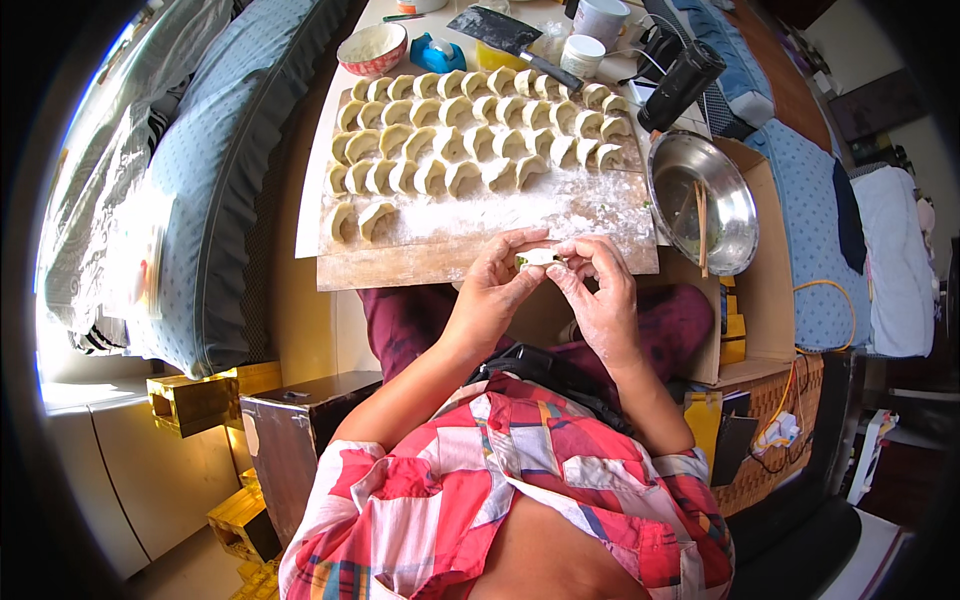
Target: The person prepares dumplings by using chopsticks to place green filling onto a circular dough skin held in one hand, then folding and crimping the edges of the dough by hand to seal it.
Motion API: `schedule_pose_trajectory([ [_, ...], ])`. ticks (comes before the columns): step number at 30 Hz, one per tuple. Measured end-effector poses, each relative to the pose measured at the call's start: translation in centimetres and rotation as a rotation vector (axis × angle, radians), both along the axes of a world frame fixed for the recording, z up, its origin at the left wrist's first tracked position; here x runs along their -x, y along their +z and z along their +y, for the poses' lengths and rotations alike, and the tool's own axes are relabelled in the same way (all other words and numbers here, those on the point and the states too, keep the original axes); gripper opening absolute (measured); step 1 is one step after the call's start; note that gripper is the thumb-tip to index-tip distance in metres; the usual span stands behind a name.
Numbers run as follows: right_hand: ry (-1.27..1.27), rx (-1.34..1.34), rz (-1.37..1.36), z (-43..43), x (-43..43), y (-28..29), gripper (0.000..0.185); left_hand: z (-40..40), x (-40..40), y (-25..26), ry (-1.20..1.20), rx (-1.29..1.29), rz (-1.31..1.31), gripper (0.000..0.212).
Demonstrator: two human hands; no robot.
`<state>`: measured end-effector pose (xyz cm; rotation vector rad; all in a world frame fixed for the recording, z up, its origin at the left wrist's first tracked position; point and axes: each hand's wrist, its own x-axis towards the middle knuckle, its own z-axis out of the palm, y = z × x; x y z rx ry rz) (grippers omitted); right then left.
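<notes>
Between my two hands is a dumpling, its white wrapper pinched over a filling that shows a bit of green. The fingers and thumb of my left hand grip its left side. My right hand pinches the right end, and flour whitens its fingers. Both hands are at the near edge of a floured wooden board. Beyond them, rows of crescent-shaped dumplings cover the far part of the board. A shorter row at the near left holds two dumplings.
Right of the board, a steel bowl with wooden chopsticks sits by a cardboard box. A cleaver lies behind the dumplings, its handle over the last row. Nearby are a patterned bowl, a blue tape dispenser, white tubs and a black bottle.
</notes>
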<state>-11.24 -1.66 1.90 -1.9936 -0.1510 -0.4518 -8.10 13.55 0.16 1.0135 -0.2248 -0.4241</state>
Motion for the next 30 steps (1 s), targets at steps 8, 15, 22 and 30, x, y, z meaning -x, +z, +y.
schedule_pose_trajectory([
  [8,-0.009,0.012,0.021,0.8,0.3,0.4,0.017,0.1,0.2,-0.7,-0.025,-0.116,-0.007,0.032],
  [15,-0.167,-0.024,-0.066,0.7,0.2,-1.3,0.008,-0.4,0.6,0.9,-0.019,-0.042,-0.014,0.036],
  [22,-0.120,-0.508,0.094,0.4,-0.3,-2.6,0.009,-1.5,0.8,0.2,-0.071,0.177,0.153,0.040],
  [30,-0.023,0.106,-0.219,-0.4,-0.8,-0.9,0.027,-0.7,0.2,-0.6,-0.151,0.022,0.116,0.036],
])
